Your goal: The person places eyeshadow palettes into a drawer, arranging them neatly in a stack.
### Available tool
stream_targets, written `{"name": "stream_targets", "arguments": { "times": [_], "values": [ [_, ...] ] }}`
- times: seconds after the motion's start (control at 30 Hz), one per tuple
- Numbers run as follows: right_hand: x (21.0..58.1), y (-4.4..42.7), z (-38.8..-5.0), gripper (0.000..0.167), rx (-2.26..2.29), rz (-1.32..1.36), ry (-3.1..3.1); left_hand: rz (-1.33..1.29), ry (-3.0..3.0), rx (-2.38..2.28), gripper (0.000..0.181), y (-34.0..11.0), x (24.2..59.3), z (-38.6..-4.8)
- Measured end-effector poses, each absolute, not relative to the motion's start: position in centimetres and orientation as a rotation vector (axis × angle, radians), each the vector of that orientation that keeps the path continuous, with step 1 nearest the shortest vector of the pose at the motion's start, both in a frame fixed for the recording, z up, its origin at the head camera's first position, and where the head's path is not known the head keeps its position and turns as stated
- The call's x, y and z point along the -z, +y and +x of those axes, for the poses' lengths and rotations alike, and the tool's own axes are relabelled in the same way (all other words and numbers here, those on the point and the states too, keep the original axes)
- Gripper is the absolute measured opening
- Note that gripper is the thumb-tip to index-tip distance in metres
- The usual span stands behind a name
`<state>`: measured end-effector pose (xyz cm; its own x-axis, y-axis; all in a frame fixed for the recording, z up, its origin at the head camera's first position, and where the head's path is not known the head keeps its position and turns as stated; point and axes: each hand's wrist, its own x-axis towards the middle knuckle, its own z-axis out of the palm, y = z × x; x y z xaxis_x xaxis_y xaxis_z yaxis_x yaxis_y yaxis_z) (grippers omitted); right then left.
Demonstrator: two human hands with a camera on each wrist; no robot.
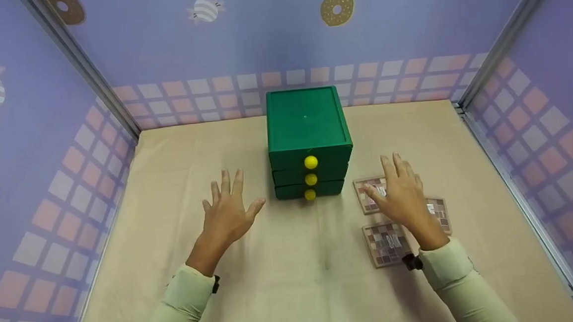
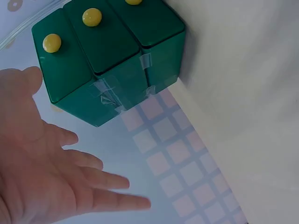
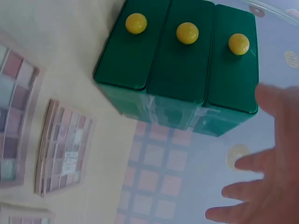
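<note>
A green box of three stacked drawers [image 1: 306, 120] with round yellow knobs stands at the back middle of the table, all its drawers closed. My left hand [image 1: 225, 214] hovers to the left of it, fingers spread and holding nothing. On the other side, my right hand [image 1: 402, 193] is held with its fingers extended above the eyeshadow palettes, also empty. One palette [image 1: 366, 208] lies partly under the thumb in the head view, a second palette [image 1: 387, 244] is nearer the front, and a third palette [image 1: 439, 214] is partly hidden by the right hand. Clear tape [image 2: 107, 95] shows on the drawers' side.
A beige cloth [image 1: 274, 291] covers the table. Patterned purple walls [image 1: 269, 37] enclose the back and both sides, with metal rails [image 1: 523, 201] along the edges. The drawer box stands close to the back wall.
</note>
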<state>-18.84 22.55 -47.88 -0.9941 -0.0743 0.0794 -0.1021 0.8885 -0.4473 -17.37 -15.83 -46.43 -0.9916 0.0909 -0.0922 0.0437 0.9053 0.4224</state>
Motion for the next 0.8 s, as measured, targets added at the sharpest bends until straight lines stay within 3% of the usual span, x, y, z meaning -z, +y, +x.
{"name": "stream_targets", "arguments": {
  "times": [0.33, 0.8],
  "values": [
    [47.7, 19.7, -19.3, 0.058, -1.169, 0.013, -2.62, 0.083, 2.904, -1.189, 0.072, -14.8, 45.3, -18.8],
    [48.2, 14.0, -20.7, 0.038, -1.507, -0.043, -2.409, -0.122, 2.68, -1.637, 0.052, -13.0, 45.8, -22.2]
  ]
}}
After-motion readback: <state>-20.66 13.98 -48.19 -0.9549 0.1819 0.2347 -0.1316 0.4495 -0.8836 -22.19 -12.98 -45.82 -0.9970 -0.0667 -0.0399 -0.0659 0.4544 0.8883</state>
